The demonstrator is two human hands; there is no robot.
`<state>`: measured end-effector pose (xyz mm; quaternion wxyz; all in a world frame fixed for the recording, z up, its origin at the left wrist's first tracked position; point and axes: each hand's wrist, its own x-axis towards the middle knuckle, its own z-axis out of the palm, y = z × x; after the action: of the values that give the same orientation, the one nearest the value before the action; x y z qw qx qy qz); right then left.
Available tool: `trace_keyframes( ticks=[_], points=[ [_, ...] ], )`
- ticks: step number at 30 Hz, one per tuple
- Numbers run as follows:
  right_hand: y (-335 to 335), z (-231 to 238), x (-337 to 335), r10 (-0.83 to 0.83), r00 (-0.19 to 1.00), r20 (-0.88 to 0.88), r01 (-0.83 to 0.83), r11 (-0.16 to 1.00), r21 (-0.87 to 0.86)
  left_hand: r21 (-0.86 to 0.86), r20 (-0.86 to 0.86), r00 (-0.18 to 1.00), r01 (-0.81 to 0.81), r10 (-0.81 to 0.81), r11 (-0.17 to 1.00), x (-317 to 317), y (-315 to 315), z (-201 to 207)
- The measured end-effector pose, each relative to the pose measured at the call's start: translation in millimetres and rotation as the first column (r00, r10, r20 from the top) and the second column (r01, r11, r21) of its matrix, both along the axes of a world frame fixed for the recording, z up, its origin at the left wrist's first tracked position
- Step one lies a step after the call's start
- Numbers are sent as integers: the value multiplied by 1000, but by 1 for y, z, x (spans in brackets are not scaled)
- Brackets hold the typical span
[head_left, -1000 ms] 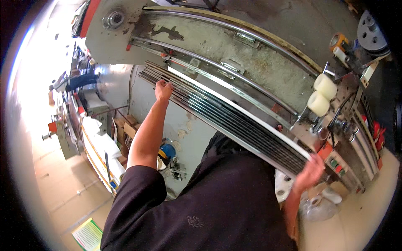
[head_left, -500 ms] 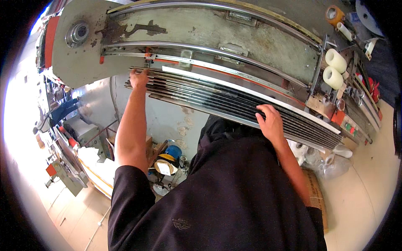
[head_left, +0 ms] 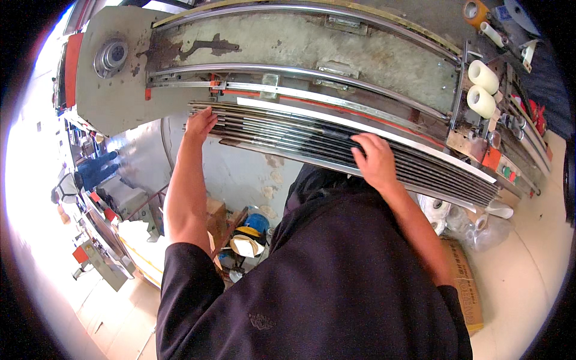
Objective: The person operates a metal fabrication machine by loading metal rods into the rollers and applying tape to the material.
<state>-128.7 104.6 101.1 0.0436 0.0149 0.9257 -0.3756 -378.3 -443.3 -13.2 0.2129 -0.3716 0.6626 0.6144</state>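
Note:
A row of long thin metal rods [head_left: 282, 133] lies side by side on a narrow tray with a bright metal front edge [head_left: 288, 157], slanting down to the right. At their left ends, my left hand [head_left: 201, 124] has its fingers closed on some of the rods; its fingertips are partly hidden. My right hand [head_left: 377, 161] rests over the middle of the row, fingers curved and thumb apart, with no rod visibly gripped. A white strip [head_left: 366, 133] runs along the far side of the rods.
Beyond the rods are a machine's steel rail [head_left: 252, 67] and grey bed [head_left: 270, 39]. Pale rolls [head_left: 482, 77] stand at the right, above a control box with coloured buttons [head_left: 509, 174]. A cardboard carton [head_left: 465, 282] and plastic-wrapped rolls [head_left: 437, 209] sit low on the right.
My right hand has shifted left along the rods, and its fingers are more curled. My left hand stays at the rods' left ends. The view has moved slightly.

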Motion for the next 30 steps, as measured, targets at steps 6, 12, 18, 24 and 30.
trace_keyframes(
  ticks=[6, 12, 18, 24, 30],
  points=[
    [-39, 1, -38, 275, 951, 139, -297, 938, 181, -434, -175, 775, 493, -607, 754, 29, -54, 40],
    [-3, 35, -13, 185, 977, 105, -174, 979, -107, -475, -477, 847, -23, -235, 880, 73, 47, 94],
    [90, 114, 19, 112, 987, -114, -92, 982, 164, -651, -450, 721, 139, -527, 746, 86, 162, 135],
    [230, 161, 24, 78, 943, -324, 48, 930, 364, -289, -512, 733, 343, -447, 894, 93, 274, 139],
    [360, 160, 21, 14, 875, -484, 180, 918, 353, -211, -555, 735, 329, -389, 921, 93, 406, 168]
  ],
)
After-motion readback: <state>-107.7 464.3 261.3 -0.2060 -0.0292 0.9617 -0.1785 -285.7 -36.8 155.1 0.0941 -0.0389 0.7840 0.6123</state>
